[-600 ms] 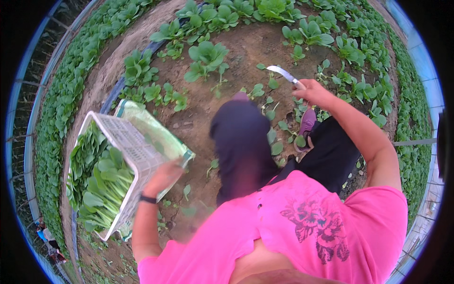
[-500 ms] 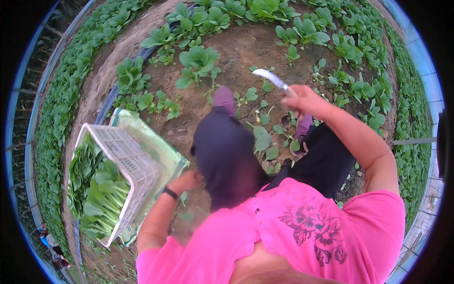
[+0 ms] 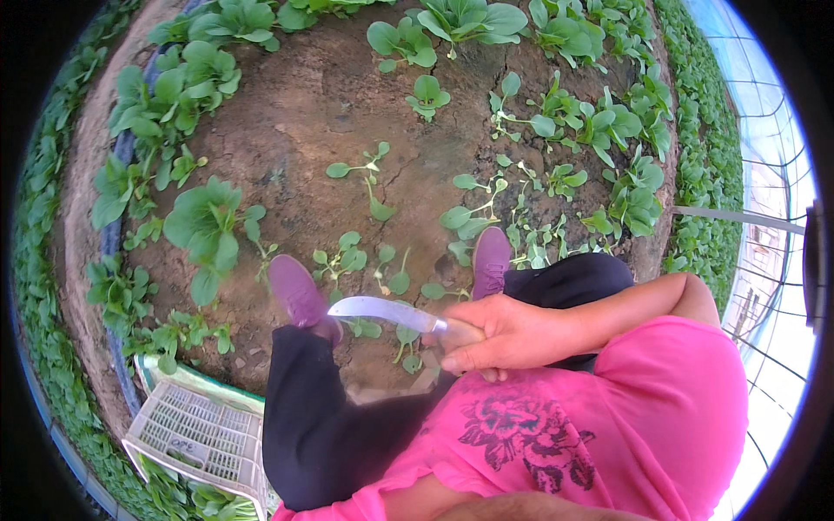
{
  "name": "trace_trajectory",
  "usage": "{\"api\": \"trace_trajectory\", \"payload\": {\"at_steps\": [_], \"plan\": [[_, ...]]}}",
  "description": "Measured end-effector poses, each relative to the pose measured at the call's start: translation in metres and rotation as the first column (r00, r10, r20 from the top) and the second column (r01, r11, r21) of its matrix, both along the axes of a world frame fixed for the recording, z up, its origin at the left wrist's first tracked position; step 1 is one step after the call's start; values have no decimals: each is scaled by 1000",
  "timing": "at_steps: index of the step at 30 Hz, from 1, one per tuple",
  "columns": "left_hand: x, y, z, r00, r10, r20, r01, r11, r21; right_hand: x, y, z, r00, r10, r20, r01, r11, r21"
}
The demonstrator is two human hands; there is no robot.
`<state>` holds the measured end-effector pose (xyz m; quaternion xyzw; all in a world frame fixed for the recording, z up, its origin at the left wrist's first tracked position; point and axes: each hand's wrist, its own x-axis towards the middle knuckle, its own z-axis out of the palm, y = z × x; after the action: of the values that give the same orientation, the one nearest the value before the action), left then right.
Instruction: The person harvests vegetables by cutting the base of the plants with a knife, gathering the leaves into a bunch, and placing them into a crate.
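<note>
Brown, cracked soil (image 3: 304, 148) spreads beneath my remote view, with broad-leaved, dark-green plants (image 3: 469, 19) at twelve o'clock and a pale, wire-ribbed plastic wall (image 3: 764, 95) at two o'clock. At four o'clock I see the wearer's bare right hand (image 3: 521, 334), its fingers curled around the light-brown handle of a knife with a curved silver blade (image 3: 417, 319). That knife is just below centre, tip toward nine o'clock, overlapping from my angle a purple cloth shoe (image 3: 298, 291); a matching right shoe (image 3: 492, 260) sits at three o'clock. I cannot tell how the left hand is held, as it lies outside my view. Near eight o'clock stands a pale-grey slatted plastic crate (image 3: 200, 434), with cut-looking green leaves (image 3: 174, 491) showing at its lower edge, beside black trousers (image 3: 300, 425).
</note>
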<state>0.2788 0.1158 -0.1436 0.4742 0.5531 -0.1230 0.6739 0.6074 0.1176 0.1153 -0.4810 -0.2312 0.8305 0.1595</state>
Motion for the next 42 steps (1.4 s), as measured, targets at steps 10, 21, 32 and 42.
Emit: {"api": "trace_trajectory", "payload": {"at_steps": [10, 21, 32, 42], "plan": [[15, 58, -36, 994, -21, -111, 1, 986, -169, 49, 89, -80, 997, -51, 58, 64, 965, -253], [2, 134, -52, 972, -148, -181, 103, 967, -234, 86, 109, -75, 973, -206, 104, 215, 973, -82], [-20, 146, -29, 978, -153, -138, 139, 984, -112, 111, 91, -23, 749, -587, 307, 403, 772, 492], [-55, 140, 4, 993, -91, -70, 93, 995, 19, 95, -7, 42, 523, -826, 209, 396, 453, 799]]}}
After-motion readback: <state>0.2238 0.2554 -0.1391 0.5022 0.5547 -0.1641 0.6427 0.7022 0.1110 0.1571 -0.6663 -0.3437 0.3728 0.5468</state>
